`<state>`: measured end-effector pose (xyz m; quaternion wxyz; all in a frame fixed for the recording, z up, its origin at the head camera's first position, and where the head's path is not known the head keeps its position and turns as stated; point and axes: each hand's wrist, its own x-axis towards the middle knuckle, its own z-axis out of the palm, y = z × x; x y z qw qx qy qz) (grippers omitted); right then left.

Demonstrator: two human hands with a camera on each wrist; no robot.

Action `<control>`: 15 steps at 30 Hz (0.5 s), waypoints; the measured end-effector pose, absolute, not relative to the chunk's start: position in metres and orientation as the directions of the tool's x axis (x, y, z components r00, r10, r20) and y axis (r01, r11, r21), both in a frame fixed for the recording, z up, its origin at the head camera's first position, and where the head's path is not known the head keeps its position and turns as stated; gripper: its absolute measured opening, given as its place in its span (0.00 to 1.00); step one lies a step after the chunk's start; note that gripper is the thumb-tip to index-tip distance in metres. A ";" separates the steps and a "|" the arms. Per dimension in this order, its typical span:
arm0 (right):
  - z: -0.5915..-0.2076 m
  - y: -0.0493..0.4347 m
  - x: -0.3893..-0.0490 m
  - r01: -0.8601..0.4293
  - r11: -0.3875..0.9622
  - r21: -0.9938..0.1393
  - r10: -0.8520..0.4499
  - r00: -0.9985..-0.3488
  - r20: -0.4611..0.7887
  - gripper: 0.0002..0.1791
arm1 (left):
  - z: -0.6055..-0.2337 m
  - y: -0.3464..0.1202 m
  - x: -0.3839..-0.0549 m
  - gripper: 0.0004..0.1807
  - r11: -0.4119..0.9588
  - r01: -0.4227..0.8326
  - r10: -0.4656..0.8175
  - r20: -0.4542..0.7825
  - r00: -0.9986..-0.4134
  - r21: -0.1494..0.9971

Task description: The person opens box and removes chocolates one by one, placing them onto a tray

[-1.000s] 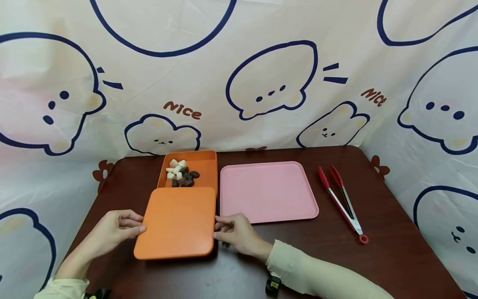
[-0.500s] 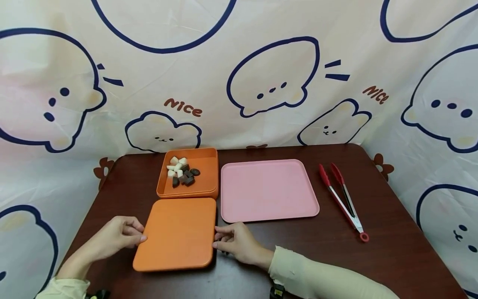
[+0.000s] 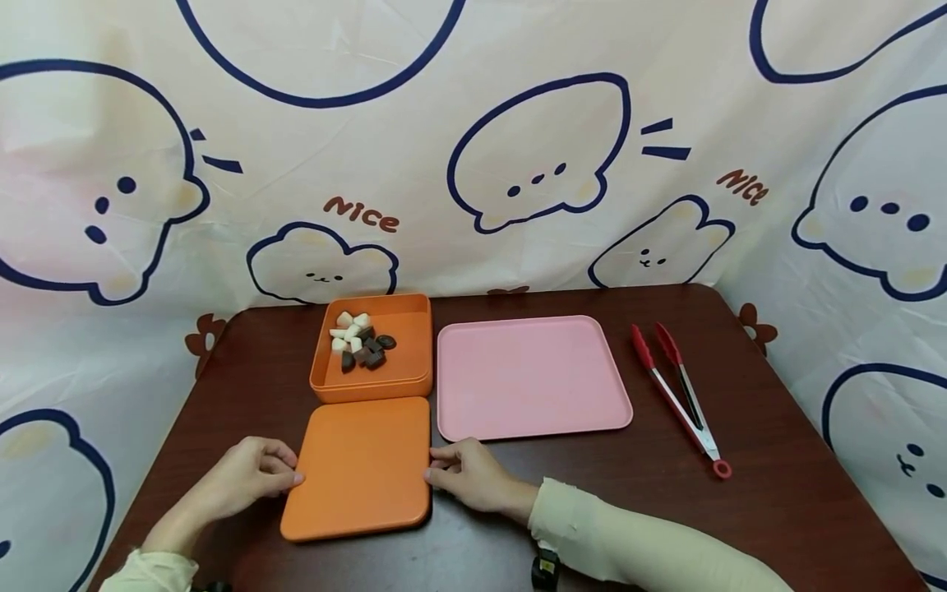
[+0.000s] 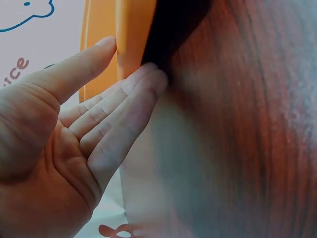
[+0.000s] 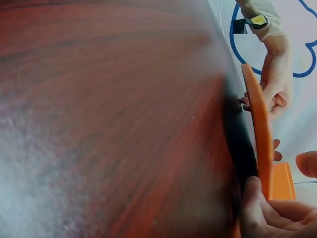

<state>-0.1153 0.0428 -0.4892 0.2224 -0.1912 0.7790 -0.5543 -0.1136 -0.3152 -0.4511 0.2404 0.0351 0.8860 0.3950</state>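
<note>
Soft light with hazy glare on the tabletop [image 5: 114,119] and dark shadow beneath the orange lid [image 4: 132,34]

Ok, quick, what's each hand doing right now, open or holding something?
Left hand: closed, pinching the left edge of the orange lid.
Right hand: closed, pinching the lid's right edge.

left hand [image 4: 74,141] | pinching orange lid [image 4: 132,39] | wood-grain tabletop [image 4: 237,124] beside

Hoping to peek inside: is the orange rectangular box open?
The box is open: flat orange lid off, small white and dark pieces showing.
</note>
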 end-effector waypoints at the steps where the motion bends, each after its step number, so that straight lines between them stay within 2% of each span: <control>1: -0.489 0.043 -0.116 -0.060 0.322 -0.945 -0.547 -0.827 -0.134 0.26 | -0.452 -0.314 -0.113 0.18 0.693 -0.129 0.243 -0.398 -0.885 0.709; 8: -0.486 0.042 -0.119 -0.153 0.399 -0.904 -0.565 -0.818 -0.111 0.26 | -0.452 -0.307 -0.112 0.15 0.738 -0.147 0.179 -0.400 -0.899 0.659; 15: -0.483 0.041 -0.122 -0.155 0.419 -0.895 -0.570 -0.812 -0.127 0.25 | -0.454 -0.301 -0.111 0.12 0.749 -0.136 0.179 -0.397 -0.900 0.648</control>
